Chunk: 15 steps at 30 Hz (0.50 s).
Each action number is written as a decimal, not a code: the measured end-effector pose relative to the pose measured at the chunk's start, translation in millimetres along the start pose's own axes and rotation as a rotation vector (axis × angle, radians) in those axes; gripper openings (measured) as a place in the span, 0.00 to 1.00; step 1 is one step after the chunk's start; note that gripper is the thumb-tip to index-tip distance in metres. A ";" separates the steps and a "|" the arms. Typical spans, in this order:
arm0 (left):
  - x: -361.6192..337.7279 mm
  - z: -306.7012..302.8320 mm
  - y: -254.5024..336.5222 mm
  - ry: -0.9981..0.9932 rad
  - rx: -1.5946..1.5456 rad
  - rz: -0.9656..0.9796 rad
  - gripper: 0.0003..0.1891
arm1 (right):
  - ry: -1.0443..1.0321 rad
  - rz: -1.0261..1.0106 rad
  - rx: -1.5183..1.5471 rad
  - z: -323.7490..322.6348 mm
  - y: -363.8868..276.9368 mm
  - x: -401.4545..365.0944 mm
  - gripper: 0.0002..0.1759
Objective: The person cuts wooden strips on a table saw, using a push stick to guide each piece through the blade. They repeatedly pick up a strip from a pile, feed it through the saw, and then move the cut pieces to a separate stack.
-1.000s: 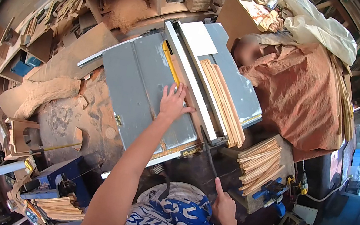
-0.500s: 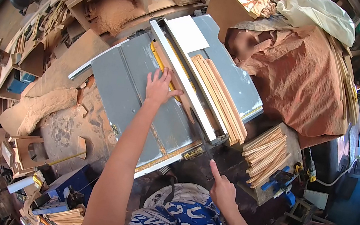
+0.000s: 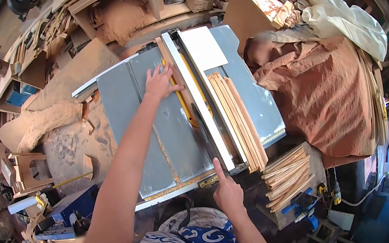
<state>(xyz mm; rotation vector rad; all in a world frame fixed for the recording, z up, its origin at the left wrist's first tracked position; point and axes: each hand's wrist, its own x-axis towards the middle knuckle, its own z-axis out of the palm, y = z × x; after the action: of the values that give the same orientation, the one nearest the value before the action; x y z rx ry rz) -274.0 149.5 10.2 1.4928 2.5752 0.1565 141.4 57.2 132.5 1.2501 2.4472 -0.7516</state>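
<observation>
My left hand (image 3: 161,83) has its fingers spread at the yellow-edged insert (image 3: 184,105) of the grey saw table (image 3: 142,113), beside the long white fence (image 3: 198,99). A strip of wood (image 3: 161,46) lies along the fence, partly beyond my left hand. My right hand (image 3: 228,190) is near the front end of the fence, its index finger stretched out and the other fingers curled; nothing shows in it. On the far side of the fence, a bundle of long wood strips (image 3: 238,121) lies beside a white panel (image 3: 202,48).
More cut strips (image 3: 288,181) are piled on a stand to the right, near a blue clamp (image 3: 304,206) and a drill (image 3: 336,193). A brown sheet (image 3: 332,100) drapes over things at the back right. Sawdust (image 3: 119,15) fills a shelf behind the table.
My left hand has moved up and left along the table, and the wood strip has shifted toward the far end. My right hand has come closer to the fence's front end.
</observation>
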 end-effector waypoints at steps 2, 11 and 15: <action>16.7 -2.6 -10.9 0.010 -0.009 -0.022 0.58 | -0.047 0.002 0.004 -7.0 -12.2 18.7 0.55; 126.0 -14.1 -81.7 -0.064 -0.143 -0.149 0.58 | -0.120 -0.113 -0.007 -43.0 -63.8 135.4 0.56; 192.4 26.9 -143.8 -0.093 -0.438 -0.116 0.60 | -0.117 -0.151 0.025 -43.0 -81.0 173.2 0.56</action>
<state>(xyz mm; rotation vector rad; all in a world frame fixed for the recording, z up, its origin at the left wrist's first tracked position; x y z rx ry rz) -485.3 245.5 -57.3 1.1598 2.3446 0.5794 -26.0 156.8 111.3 1.0080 2.4635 -0.8717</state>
